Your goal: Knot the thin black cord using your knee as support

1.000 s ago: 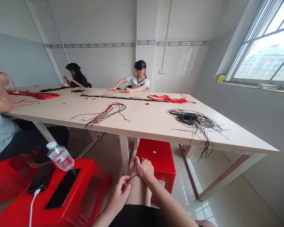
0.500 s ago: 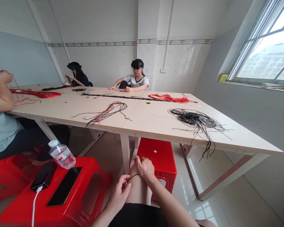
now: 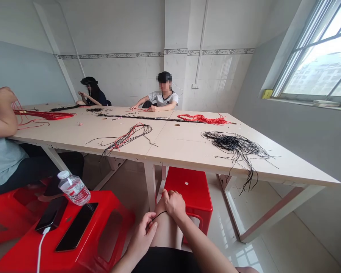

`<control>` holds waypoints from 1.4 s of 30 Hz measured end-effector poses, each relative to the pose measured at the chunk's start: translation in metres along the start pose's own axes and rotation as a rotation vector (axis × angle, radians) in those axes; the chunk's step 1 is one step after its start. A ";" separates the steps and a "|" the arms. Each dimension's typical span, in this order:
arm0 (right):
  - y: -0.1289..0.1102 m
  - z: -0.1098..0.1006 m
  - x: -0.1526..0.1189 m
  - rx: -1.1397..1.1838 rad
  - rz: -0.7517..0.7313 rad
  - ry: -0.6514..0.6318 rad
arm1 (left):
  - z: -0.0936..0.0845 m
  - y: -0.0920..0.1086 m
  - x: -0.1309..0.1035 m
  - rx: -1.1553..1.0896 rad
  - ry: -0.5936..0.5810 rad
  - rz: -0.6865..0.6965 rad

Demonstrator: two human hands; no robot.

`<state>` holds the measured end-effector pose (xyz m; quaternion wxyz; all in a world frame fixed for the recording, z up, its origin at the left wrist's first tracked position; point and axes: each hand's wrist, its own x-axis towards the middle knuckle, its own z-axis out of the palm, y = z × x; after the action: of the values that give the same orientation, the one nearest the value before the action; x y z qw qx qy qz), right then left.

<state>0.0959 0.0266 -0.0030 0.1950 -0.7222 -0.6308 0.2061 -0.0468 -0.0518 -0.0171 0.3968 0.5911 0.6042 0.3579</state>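
The head view shows the left hand (image 3: pixel 147 229) low in front of the body, palm turned inward, fingers curled and thumb bent toward them, pinching one end of a black cord (image 3: pixel 160 214). The right hand (image 3: pixel 174 204) lies over the knee, back up, with its fingers folded; whether it grips the cord cannot be told. The cord runs across the bare leg from the left fingers to the underside of the right hand. To the left, a red stool (image 3: pixel 92 231) bears a water bottle (image 3: pixel 74 188), a phone (image 3: pixel 77 226) and a black box (image 3: pixel 51 214) with a white cable. Beyond the knee, the desk (image 3: pixel 176 148) holds a black and red bundle (image 3: pixel 127 137), a black tangle (image 3: pixel 230 143) and, farther back, red cords (image 3: pixel 203 119). Two people sit across it.
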 end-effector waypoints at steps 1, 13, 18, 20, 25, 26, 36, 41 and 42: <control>0.000 0.000 0.000 -0.001 0.000 0.000 | 0.000 0.001 0.000 0.002 -0.005 0.000; 0.002 0.003 0.001 0.018 -0.008 0.007 | -0.001 0.006 -0.002 0.026 -0.019 -0.022; 0.002 0.004 0.002 0.027 -0.019 0.015 | -0.002 0.003 0.000 0.063 -0.013 -0.007; 0.001 0.004 0.002 0.028 -0.022 0.021 | -0.002 -0.001 0.000 0.062 -0.014 0.005; 0.000 0.003 0.002 0.026 -0.023 0.036 | -0.003 -0.008 0.001 0.070 -0.021 0.009; 0.000 0.003 0.002 0.028 -0.023 0.036 | -0.003 -0.008 0.000 0.071 -0.023 0.005; 0.000 0.002 0.001 0.021 -0.036 0.058 | -0.003 -0.008 -0.001 0.024 -0.002 0.020; -0.001 -0.003 -0.001 0.019 -0.042 0.066 | -0.003 -0.007 0.000 0.078 -0.007 0.042; 0.000 -0.006 -0.003 0.019 -0.042 0.061 | -0.003 -0.006 0.000 0.087 -0.004 0.052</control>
<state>0.0984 0.0239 0.0019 0.2252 -0.7128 -0.6377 0.1858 -0.0526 -0.0521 -0.0215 0.3625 0.6239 0.6030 0.3403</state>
